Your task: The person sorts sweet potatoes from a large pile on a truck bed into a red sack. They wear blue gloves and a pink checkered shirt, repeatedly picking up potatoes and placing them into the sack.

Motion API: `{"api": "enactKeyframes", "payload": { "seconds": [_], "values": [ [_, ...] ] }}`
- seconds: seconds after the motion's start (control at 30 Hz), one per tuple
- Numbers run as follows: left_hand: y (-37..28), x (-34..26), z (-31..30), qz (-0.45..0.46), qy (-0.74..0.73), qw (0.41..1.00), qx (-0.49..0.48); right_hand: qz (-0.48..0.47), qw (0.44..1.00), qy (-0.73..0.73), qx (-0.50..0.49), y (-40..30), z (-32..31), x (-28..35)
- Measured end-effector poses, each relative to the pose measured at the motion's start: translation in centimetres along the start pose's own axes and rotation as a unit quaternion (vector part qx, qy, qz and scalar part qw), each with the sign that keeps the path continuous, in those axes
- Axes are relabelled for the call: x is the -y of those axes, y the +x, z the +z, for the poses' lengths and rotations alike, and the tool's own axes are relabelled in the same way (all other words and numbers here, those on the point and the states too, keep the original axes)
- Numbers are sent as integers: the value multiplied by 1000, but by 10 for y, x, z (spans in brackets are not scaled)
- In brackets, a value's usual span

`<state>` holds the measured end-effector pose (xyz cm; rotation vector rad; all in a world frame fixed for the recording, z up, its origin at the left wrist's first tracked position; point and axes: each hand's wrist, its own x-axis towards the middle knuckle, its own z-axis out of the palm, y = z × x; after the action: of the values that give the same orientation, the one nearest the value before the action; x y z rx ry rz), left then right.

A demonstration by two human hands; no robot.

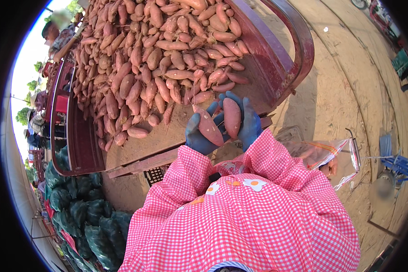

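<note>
Both my hands wear blue gloves and are raised side by side at the near edge of the cart bed. A sweet potato with a thin root at its tip lies in my left hand. In my right hand a second, smoother sweet potato is held upright against the fingers. Just beyond them, a large heap of sweet potatoes with soil and fine roots covers much of the bed.
Dark red metal rails bound the cart on both sides. Filled green sacks are stacked at the left. To my right, a clear plastic bag hangs on a metal frame, and a blue hand truck stands farther off. A person is at the heap's far left.
</note>
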<state>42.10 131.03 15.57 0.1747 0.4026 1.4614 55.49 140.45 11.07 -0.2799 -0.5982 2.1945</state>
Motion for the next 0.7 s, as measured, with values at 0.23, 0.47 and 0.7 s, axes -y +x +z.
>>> {"api": "enactKeyframes", "payload": {
  "seconds": [0.23,0.47,0.7],
  "values": [
    [13,6,10,20,105,994,29,-8,951,-301,66,-3,-9,-2],
    [62,147,38,-113,558,818,-88,140,982,-13,123,-97,-91,84],
    [52,161,144,-323,556,712,282,-162,876,-150,-429,-308,-101,174]
  ]
}}
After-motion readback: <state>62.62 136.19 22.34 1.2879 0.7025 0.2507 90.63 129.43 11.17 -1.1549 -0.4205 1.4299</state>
